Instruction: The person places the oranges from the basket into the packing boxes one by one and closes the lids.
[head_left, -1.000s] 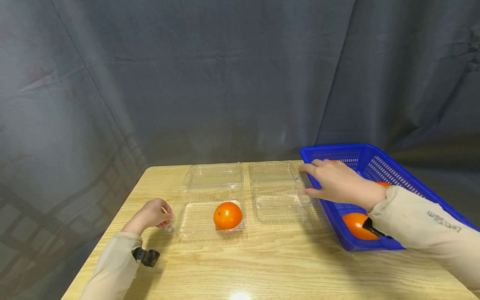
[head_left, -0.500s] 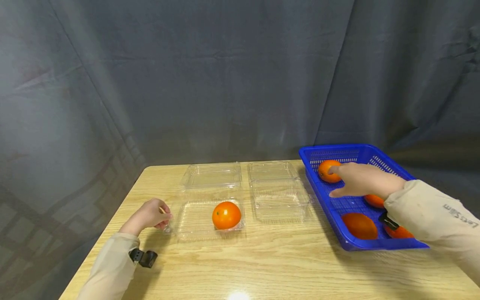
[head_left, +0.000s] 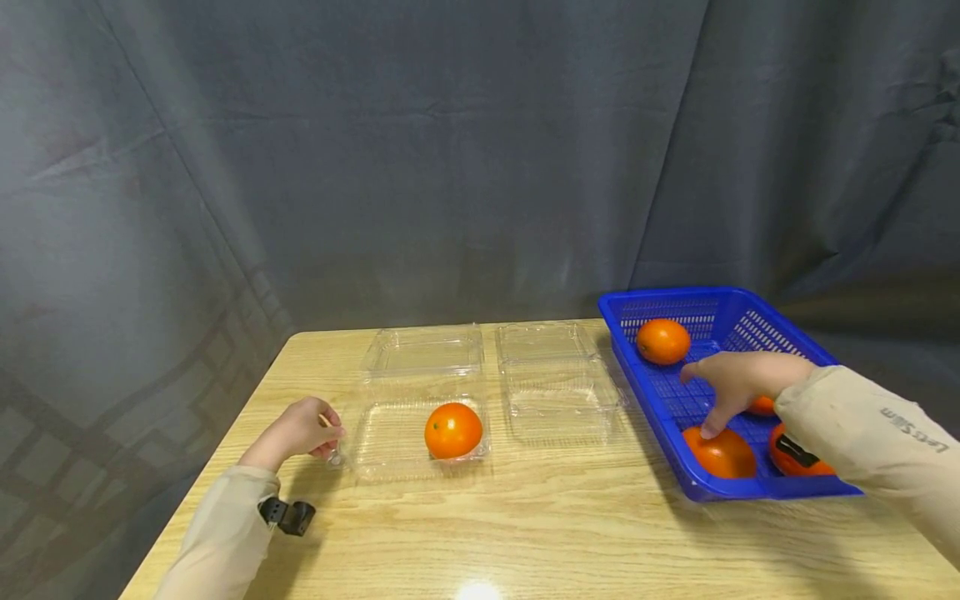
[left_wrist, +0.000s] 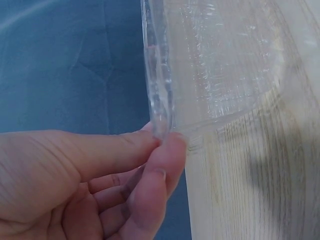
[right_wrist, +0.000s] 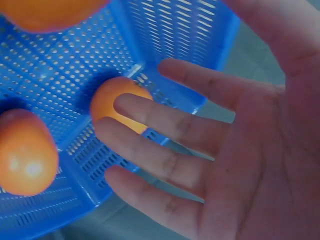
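My left hand (head_left: 303,429) pinches the near-left edge of a clear plastic container (left_wrist: 161,95) between thumb and forefinger. That container stands open-lidded on the table, with one orange (head_left: 453,431) in its right part. Over the blue basket (head_left: 705,307), my right hand (head_left: 742,383) is spread and holds nothing. Its thumb overlaps the nearest orange (head_left: 723,457) in the head view; whether it touches is unclear. The right wrist view shows the fingers (right_wrist: 165,120) extended and apart, with one orange (right_wrist: 107,102) partly behind them and another orange (right_wrist: 27,155) to the left.
A second clear container (head_left: 558,408), lid raised behind it, stands between the first container and the basket. Further oranges lie in the basket, one at the back left (head_left: 663,342) and one at the front right (head_left: 795,454). A grey curtain (head_left: 450,167) hangs behind the wooden table (head_left: 525,533).
My right hand has moved right from the second container's edge into the space over the basket, then lowered toward the nearest orange. The left hand keeps its pinch, nearly still.
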